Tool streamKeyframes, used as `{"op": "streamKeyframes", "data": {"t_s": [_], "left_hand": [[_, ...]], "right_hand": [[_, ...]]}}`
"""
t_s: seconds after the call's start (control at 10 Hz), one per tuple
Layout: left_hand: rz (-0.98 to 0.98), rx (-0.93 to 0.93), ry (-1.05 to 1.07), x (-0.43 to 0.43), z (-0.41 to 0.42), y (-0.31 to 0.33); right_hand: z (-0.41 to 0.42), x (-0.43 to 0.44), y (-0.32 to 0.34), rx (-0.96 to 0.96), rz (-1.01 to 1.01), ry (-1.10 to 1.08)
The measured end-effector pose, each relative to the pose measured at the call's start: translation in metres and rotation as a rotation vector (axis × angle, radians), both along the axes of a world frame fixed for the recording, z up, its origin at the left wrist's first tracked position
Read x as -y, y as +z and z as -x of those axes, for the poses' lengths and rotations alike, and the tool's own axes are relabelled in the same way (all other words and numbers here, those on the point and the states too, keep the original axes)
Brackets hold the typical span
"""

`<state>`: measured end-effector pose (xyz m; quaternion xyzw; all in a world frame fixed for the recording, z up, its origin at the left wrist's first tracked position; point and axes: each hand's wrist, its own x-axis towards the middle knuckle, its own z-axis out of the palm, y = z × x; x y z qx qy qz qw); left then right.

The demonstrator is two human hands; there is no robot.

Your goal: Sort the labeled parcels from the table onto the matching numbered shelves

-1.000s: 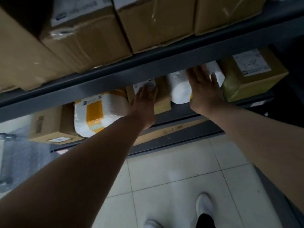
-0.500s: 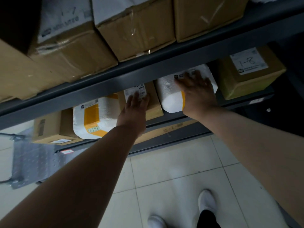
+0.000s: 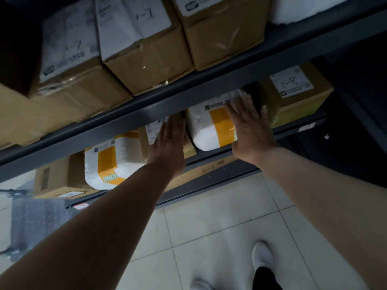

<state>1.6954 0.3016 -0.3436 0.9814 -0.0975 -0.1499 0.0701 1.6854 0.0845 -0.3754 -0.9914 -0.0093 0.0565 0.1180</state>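
Note:
A white foam parcel with yellow tape (image 3: pixel 206 130) lies on the lower shelf (image 3: pixel 297 130). My right hand (image 3: pixel 250 127) rests flat on its right side, fingers straight. My left hand (image 3: pixel 170 143) lies flat, fingers straight, over a small cardboard box with a white label (image 3: pixel 149 137) just left of the foam parcel. A cardboard box marked 1-8 (image 3: pixel 297 93) stands to the right of my right hand. Boxes marked 1-7 (image 3: pixel 138 42) sit on the upper shelf (image 3: pixel 159 105).
Another white foam parcel with yellow tape (image 3: pixel 109 162) and a brown box (image 3: pixel 52 176) sit further left on the lower shelf. A flat cardboard piece (image 3: pixel 209 168) lies beneath. Tiled floor (image 3: pixel 209 227), my white shoes (image 3: pixel 262 257) and a metal cart platform (image 3: pixel 27 222) are below.
The white foam parcel now shows more of its yellow tape as my right hand has slid to its right side. My left hand stays on the small box.

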Motion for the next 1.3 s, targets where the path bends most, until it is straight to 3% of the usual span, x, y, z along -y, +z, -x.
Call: {"op": "streamKeyframes", "data": {"t_s": [0.1,0.3,0.4,0.7,1.1,1.3], "left_hand": [[0.034,0.016,-0.083,0.034,-0.006,0.003],[-0.109,0.0,-0.24,0.095,-0.029,0.0],[-0.186,-0.089,-0.243,0.101,-0.034,-0.003],[-0.175,-0.147,-0.189,0.103,-0.027,-0.001],[-0.029,-0.136,-0.199,0.094,0.006,0.012],[-0.163,-0.187,-0.194,0.083,0.025,0.027]], "right_hand": [[0.008,0.032,0.008,-0.034,0.056,-0.094],[-0.006,0.09,0.022,-0.149,0.107,-0.222],[-0.015,0.097,0.02,-0.237,0.024,-0.197],[-0.015,0.079,0.013,-0.193,-0.143,-0.13],[0.011,0.069,0.016,-0.162,-0.07,-0.103],[0.028,0.056,0.037,-0.262,-0.044,-0.046]]}}
